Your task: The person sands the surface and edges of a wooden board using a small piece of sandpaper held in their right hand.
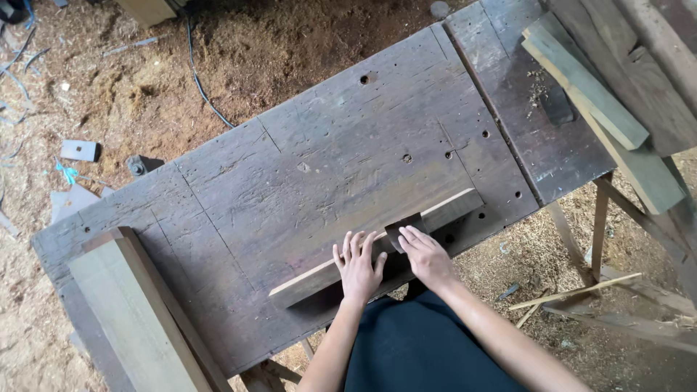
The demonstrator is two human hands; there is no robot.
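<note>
Hands on the wood, both of them, right at the near edge of the workbench. The left hand lies flat with fingers spread, palm down on a long narrow plank that runs slantwise across the bench, its near end low and to the left, its far end higher and to the right. The right hand sits just beside it, fingers curled over a small dark sanding block (it could be a folded sheet of abrasive, hard to tell) pressed onto the plank's top face. The two hands are almost touching, thumbs close.

The bench itself is dark, weathered, pitted with small holes and scored with lines. At its near left corner rests a thick pale timber beam, angled off the edge. Over on the far right, a couple of greenish boards lean across the bench end, with darker planks beside them. Sawdust covers the ground all around, a blue cable snakes through it at the upper left, and thin offcut sticks lie under the bench on the right.
</note>
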